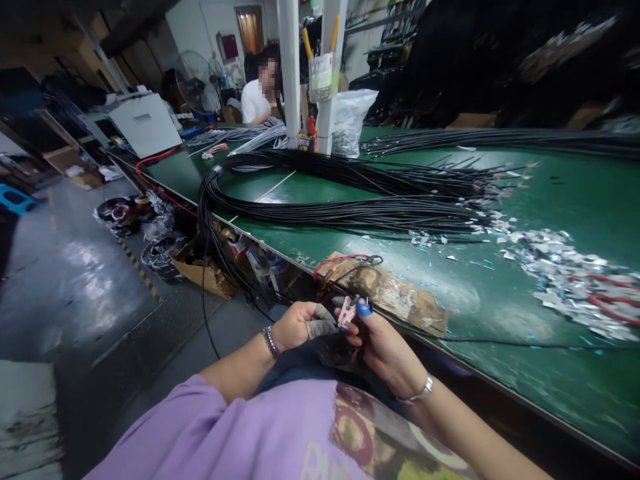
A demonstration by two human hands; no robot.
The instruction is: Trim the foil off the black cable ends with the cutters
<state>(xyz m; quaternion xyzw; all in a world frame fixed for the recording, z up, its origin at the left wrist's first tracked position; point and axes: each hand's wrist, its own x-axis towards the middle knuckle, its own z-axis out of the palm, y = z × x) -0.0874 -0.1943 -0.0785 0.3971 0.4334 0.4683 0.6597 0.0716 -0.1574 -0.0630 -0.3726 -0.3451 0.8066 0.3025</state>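
My left hand (298,327), with grey coverings on its fingertips and a watch at the wrist, is closed in a pinch near the table's front edge. What sits between its fingers is too small to make out. My right hand (387,350), blue wrap on its thumb, is closed around a small pale pink tool (346,312) whose exact kind does not show. The tool's head points toward the left fingertips, almost touching them. Just beyond the hands lies a taped brown cardboard piece (405,300) with red and black wires.
Long bundles of black cables (320,212) curve across the green table (450,280), and some hang over its front edge. Foil scraps (565,273) litter the right side. A white post (289,73) stands at the back. Behind it sits a person (255,100). An open carton (205,273) is below.
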